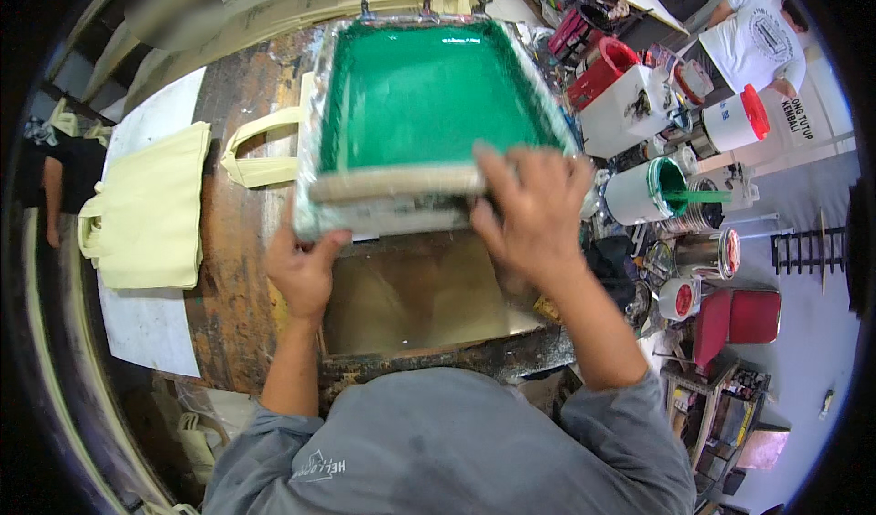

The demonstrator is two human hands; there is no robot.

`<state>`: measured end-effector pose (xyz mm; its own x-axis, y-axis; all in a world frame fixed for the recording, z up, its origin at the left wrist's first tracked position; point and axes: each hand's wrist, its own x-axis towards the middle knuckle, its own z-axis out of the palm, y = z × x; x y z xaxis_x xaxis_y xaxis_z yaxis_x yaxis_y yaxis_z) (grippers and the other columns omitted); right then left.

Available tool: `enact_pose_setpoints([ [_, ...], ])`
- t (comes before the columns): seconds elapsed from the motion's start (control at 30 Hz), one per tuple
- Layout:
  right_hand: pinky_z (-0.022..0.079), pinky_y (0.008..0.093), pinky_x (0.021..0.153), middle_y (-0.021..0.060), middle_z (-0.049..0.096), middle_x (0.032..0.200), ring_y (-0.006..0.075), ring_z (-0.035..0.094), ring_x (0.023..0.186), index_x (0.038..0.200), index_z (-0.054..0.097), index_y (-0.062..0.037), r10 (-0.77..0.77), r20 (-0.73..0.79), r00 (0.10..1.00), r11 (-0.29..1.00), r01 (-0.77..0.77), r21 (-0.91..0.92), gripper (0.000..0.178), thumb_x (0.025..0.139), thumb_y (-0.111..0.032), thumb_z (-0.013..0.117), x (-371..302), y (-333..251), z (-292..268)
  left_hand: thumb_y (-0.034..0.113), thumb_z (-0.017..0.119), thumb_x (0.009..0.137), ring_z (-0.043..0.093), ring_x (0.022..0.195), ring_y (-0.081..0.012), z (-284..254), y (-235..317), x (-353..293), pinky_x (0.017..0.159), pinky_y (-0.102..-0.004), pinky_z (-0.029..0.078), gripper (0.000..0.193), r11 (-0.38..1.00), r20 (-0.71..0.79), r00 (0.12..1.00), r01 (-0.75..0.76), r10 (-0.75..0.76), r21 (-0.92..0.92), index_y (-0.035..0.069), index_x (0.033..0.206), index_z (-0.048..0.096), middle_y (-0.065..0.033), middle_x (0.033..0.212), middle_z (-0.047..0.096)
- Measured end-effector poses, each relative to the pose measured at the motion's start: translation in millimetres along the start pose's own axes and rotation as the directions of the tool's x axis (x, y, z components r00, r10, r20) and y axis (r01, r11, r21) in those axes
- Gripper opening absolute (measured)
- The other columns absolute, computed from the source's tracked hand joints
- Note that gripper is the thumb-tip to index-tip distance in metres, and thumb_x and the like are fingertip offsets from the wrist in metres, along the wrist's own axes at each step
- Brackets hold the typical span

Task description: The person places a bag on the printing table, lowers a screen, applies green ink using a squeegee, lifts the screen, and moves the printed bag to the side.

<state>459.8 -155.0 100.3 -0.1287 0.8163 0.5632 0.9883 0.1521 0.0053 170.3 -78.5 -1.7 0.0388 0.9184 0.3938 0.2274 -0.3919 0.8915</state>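
Note:
A screen printing frame (pixel 315 114) with wet green ink (pixel 420 95) across its mesh lies before me, its near edge tilted up off the table. My left hand (pixel 306 264) is closed on the frame's near left corner, thumb on the near side. Along the near edge lies a squeegee (pixel 392 185) with a wooden handle, blurred by motion. My right hand (pixel 534 209) is closed round the squeegee's right end, close to the frame's near right corner. From under the frame's left side sticks out the handle of a pale yellow cloth bag (pixel 265 150).
A stack of pale yellow bags (pixel 151 209) lies on white paper at the left. A brown board (pixel 415 296) lies between me and the frame. Ink tubs, including a green-stained bucket (pixel 634 194), crowd the right side. One person (pixel 753 36) stands far right, another (pixel 55 173) far left.

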Motion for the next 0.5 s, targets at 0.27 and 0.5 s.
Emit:
enact_pose_setpoints([
  [0.27,0.041,0.0441,0.079,0.0048,0.063,0.081,0.0249,0.061,0.079,0.101,0.071,-0.0104,-0.127,-0.297,0.946,0.991,0.106,-0.087,0.054,0.092,-0.064,0.073,137.4,52.7,-29.7,0.043,0.085,0.095,0.066,0.097,-0.0359,4.8,-28.5,36.8,0.091,-0.0488,0.052,0.072,0.735,-0.086,0.992,-0.009,0.092,0.678,-0.009,0.138,0.06,-0.019,0.105,0.069],
  [0.5,0.042,0.0451,0.078,0.0062,0.065,0.08,0.0261,0.063,0.079,0.097,0.072,-0.0089,-0.056,-0.256,0.965,0.997,0.041,-0.061,0.057,0.094,-0.066,0.071,148.8,48.3,-45.5,0.04,0.084,0.093,0.068,0.102,-0.0472,-2.8,-94.9,13.9,0.092,-0.0544,0.051,0.048,0.806,-0.061,0.996,0.094,-0.072,0.585,-0.004,0.11,0.074,-0.0268,0.103,0.074],
])
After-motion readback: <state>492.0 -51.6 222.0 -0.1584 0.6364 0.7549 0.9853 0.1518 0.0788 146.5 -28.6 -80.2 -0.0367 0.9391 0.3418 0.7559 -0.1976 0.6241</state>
